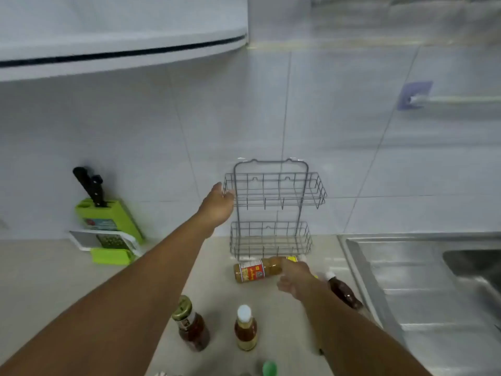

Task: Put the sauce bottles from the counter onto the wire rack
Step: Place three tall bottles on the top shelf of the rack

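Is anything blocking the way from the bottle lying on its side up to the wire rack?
Nothing visible. The lying bottle sits just in front of the rack, whose two shelves look empty. The left hand is only at the rack's left edge.

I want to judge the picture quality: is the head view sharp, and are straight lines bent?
Head view: soft overall; the left hand at the wire rack is slightly smeared; the cabinet edge curves from wide-angle distortion; light is even, with mild glare on the sink.

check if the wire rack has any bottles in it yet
Empty. Both baskets of the wire rack show only bare wire; the labelled bottle lies on the counter below.
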The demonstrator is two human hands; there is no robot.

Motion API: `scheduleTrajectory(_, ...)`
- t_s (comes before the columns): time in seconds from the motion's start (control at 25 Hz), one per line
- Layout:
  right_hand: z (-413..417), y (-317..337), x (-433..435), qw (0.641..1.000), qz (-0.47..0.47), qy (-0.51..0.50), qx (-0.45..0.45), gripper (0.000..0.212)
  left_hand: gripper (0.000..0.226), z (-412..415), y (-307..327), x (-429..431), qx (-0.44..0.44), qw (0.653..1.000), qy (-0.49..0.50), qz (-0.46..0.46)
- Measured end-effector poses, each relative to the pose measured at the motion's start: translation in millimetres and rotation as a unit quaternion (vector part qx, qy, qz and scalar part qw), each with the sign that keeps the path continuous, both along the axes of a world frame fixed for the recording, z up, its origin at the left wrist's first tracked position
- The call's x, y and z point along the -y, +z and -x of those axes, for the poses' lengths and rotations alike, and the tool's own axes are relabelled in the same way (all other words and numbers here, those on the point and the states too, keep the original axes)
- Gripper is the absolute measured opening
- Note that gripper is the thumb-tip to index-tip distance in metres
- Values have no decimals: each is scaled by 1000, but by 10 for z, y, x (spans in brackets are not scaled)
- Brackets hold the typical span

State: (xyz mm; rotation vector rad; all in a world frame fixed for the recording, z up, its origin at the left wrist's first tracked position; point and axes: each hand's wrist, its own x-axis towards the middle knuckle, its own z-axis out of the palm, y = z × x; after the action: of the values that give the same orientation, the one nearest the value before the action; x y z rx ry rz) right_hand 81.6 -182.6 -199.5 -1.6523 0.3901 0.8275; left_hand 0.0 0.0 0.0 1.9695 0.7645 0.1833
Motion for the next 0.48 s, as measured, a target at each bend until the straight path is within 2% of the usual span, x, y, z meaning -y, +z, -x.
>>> scheduleTrajectory(0.2, -126, -446, -303, 993, -32, -80, -77, 67, 56, -138, -299, -123, 29, 999, 32, -7)
scheduleTrajectory(0.32, -218, -493, -426, 991, -8, -114, -67, 60, 54, -197, -419, -246, 45, 998, 41, 34)
scheduleTrajectory(0.48, -307, -633, -490, 989, 0, -132, -60, 71, 54, -225, -483, -322, 61, 994, 44, 75)
